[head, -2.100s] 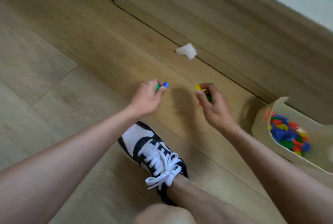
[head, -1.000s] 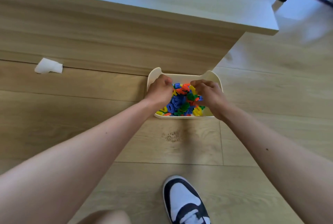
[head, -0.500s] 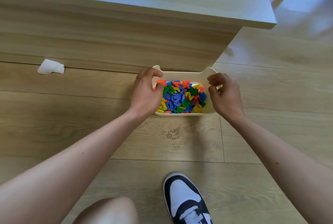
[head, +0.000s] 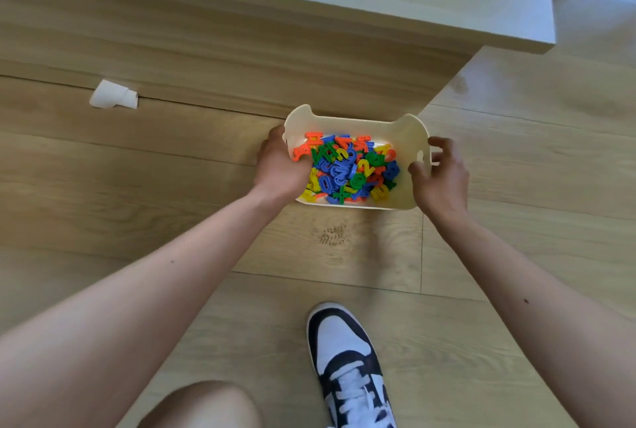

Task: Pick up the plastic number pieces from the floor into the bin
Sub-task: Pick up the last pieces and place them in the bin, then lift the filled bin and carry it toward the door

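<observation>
Floor: pale wood planks (head: 155, 186) lie under you, with a wooden cabinet (head: 206, 49) along the far side.
Change: two seconds ago your fingers pinched pieces over the bare floor. One second ago both hands were down among the pile. Half a second ago they had moved to the bin's sides, and now they have closed on its walls. The bin has kept its place.
Bin: cream plastic (head: 358, 123) with a raised ear at each far corner. It sits on the floor, its back against the cabinet.
Number pieces: a loose heap (head: 347, 169) of orange, blue, green and yellow shapes, all inside the bin.
Left hand: yours (head: 280, 169) grips the left wall, thumb inside beside an orange piece.
Right hand: yours (head: 442, 179) grips the right wall, thumb inside and fingers curled round the outside.
Count: one bin and two hands. The pieces are too many and too tangled to count. One white paper scrap (head: 113, 99) lies by the cabinet. One black-and-white shoe (head: 347, 358) and one bare knee (head: 199, 403) show.
</observation>
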Motion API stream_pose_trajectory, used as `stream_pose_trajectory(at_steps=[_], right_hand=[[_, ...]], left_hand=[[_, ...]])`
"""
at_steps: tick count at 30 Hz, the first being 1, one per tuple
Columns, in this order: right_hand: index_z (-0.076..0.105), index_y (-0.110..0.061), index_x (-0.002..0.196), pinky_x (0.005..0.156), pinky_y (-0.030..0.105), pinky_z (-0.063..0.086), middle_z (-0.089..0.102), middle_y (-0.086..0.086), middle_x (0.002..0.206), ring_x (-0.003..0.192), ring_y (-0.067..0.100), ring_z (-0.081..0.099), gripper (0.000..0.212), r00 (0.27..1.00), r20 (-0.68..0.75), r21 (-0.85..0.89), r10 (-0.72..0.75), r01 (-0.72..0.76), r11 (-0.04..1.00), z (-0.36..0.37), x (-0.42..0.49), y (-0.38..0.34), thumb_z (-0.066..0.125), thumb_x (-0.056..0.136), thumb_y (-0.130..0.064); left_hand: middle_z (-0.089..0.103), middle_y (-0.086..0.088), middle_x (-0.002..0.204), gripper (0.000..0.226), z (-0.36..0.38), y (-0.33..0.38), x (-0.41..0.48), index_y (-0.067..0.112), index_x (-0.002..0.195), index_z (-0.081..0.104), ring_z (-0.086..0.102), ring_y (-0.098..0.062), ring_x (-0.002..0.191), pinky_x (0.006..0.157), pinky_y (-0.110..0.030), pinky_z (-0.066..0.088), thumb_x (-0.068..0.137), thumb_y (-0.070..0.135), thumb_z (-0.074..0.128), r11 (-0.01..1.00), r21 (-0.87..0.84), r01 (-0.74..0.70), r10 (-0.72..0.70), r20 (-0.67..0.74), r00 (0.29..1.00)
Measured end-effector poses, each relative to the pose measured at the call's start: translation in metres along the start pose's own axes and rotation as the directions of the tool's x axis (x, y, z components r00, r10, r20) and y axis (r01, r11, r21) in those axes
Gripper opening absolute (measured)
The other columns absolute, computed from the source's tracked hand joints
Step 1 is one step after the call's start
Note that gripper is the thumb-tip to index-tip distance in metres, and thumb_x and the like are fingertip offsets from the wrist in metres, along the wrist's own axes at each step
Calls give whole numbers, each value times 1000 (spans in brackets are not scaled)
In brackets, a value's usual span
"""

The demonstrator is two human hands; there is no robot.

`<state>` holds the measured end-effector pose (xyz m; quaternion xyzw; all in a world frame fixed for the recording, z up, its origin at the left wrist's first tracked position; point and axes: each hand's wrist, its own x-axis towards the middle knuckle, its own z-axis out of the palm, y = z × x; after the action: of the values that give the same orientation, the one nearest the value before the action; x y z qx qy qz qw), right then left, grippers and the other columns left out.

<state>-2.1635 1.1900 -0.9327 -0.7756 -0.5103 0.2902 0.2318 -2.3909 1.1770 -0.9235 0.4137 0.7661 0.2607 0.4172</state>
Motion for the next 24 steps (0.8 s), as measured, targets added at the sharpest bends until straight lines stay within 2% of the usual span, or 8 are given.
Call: stream_pose_trajectory(at_steps=[3,6,9,11,13,16,20,24], right_hand=[[48,-16,137,79,19,44,57,10,130,113,24,57,52,999,34,9,17,-17,1000,-15,-21,-18,63,87,-16],[41,-16,145,94,29,47,50,8,139,117,19,54,60,994,86,4,63,-63,998,-39,-50,-54,61,89,-16],[40,-13,147,82,12,36,45,9,138,100,7,47,60,987,148,-15,58,-56,998,-73,-87,-102,57,90,-13],[40,-13,148,76,7,30,44,11,137,98,5,43,59,983,180,-26,37,-33,999,-98,-112,-138,55,91,-13],[40,-12,147,78,11,34,45,11,134,97,7,46,59,978,209,-27,12,-6,1000,-125,-139,-176,55,90,-14],[40,-13,147,93,33,49,45,9,130,100,14,57,62,963,268,8,-43,42,999,-166,-179,-230,58,88,-17],[38,-16,149,97,44,51,45,5,130,106,15,61,67,937,332,33,-105,100,994,-225,-229,-305,60,86,-18],[36,-18,150,95,45,54,43,0,122,102,13,59,68,891,404,79,-205,189,979,-291,-278,-383,62,87,-19]], left_hand=[[67,-2,108,32,-24,14,-24,19,117,54,63,-23,100,81,-34,52,85,21,59,998,-35,43,-44,-9,999],[61,-4,120,40,-60,35,-62,16,124,50,56,-22,113,90,-33,46,86,20,61,993,-21,113,-113,-43,993],[54,-5,131,53,-105,61,-111,15,136,42,49,-22,123,103,-37,42,87,17,60,983,-30,182,-184,-83,979],[55,-4,130,54,-136,81,-145,16,137,41,50,-23,122,103,-40,42,86,17,59,972,-50,229,-234,-116,965],[56,-4,130,55,-171,104,-182,16,137,42,49,-23,121,102,-39,41,86,17,60,961,-76,267,-276,-159,948],[54,-4,132,66,-223,139,-240,18,140,39,51,-23,122,103,-43,43,78,22,61,938,-155,309,-336,-203,920],[52,2,135,73,-291,189,-316,25,142,34,54,-20,120,101,-44,46,73,30,56,903,-244,353,-410,-249,877],[53,7,122,56,-362,251,-396,15,141,40,54,-11,111,86,-22,42,87,8,56,881,-342,328,-441,-338,832]])
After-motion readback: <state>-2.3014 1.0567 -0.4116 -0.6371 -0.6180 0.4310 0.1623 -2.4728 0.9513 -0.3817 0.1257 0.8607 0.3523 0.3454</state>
